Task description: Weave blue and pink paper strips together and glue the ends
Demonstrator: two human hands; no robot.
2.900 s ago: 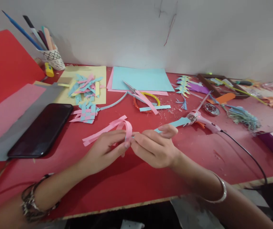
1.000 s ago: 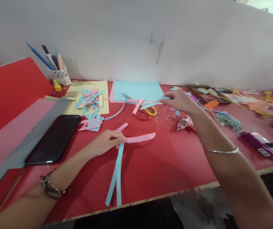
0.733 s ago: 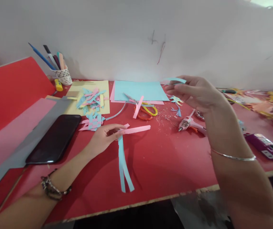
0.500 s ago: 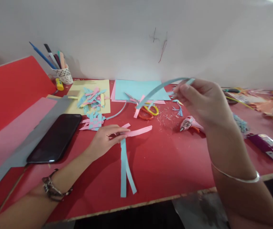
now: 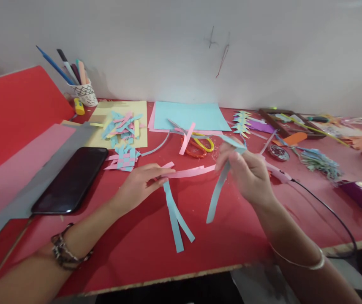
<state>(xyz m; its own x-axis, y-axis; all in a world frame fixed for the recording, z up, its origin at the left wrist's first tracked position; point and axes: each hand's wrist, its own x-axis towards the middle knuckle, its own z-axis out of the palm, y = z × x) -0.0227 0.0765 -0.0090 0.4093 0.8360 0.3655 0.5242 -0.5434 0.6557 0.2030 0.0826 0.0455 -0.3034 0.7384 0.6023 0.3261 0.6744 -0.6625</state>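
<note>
Between the thumb and fingers of my left hand [image 5: 144, 181] is the joint where pink paper strips [image 5: 187, 172] and blue paper strips [image 5: 175, 219] cross. The pink ones reach to the right; the blue ones hang down toward the table's front edge. My right hand [image 5: 247, 173] pinches another blue paper strip [image 5: 217, 198], folded over at the fingers, with one end dangling below. Scissors [image 5: 198, 150] with red and yellow handles lie behind the hands, a short pink strip [image 5: 187, 138] over them. A pink glue gun [image 5: 277, 174] lies partly behind my right hand.
A black phone [image 5: 71, 181] and a woven pink-and-blue paper piece [image 5: 123, 159] lie left. Paper scraps [image 5: 125, 126] rest on a yellow sheet. Blue sheets [image 5: 190, 116] and a pen cup [image 5: 85, 93] stand near the wall. A cable [image 5: 326, 211] runs down the right side.
My right hand has come down and left with its blue strip, which now hangs below the fingers. My left hand keeps its hold on the crossed strips. Another person's hand at far right is gone.
</note>
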